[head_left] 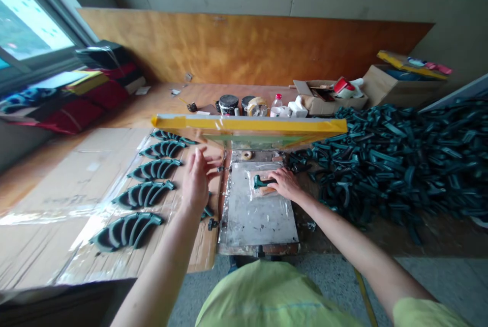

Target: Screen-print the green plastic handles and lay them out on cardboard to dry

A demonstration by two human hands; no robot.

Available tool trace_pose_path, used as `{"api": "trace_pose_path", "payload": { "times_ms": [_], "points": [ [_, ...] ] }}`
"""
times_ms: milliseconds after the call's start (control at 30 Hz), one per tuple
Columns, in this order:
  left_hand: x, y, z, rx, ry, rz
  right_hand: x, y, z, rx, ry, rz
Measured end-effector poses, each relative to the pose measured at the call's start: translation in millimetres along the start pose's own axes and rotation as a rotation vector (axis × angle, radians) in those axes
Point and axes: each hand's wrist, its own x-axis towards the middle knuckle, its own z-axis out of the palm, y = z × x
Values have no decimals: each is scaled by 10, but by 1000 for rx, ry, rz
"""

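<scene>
My right hand (285, 183) has its fingers closed on one end of a dark green plastic handle-like part (261, 182). That part lies on a small wooden block with clear film (256, 194), mounted on a grey metal plate (244, 223). My left hand (195, 180) is raised over the cardboard left of the plate, fingers apart, holding nothing. Just beyond both hands, a screen-printing frame with yellow-taped edges (247, 124) stands tilted up. Curved green parts (129, 230) lie in fanned rows on the cardboard (76, 184) to the left.
A large heap of green parts (396, 159) covers the right side. Behind the frame stand black-lidded tubs (229, 103), a tape roll (257, 107), a red-capped bottle (276, 103) and an open carton (318, 106). A black knob (212, 224) sticks out left of the plate.
</scene>
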Motion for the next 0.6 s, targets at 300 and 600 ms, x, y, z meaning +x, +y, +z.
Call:
{"api": "trace_pose_path", "payload": {
  "times_ms": [300, 600],
  "points": [
    [-951, -1295, -340, 3, -1, -653, -339, -675, 78, 101, 17, -536],
    [-742, -1824, -1863, 246, 495, -709, -274, 1394, -230, -317, -217, 512]
  ]
}}
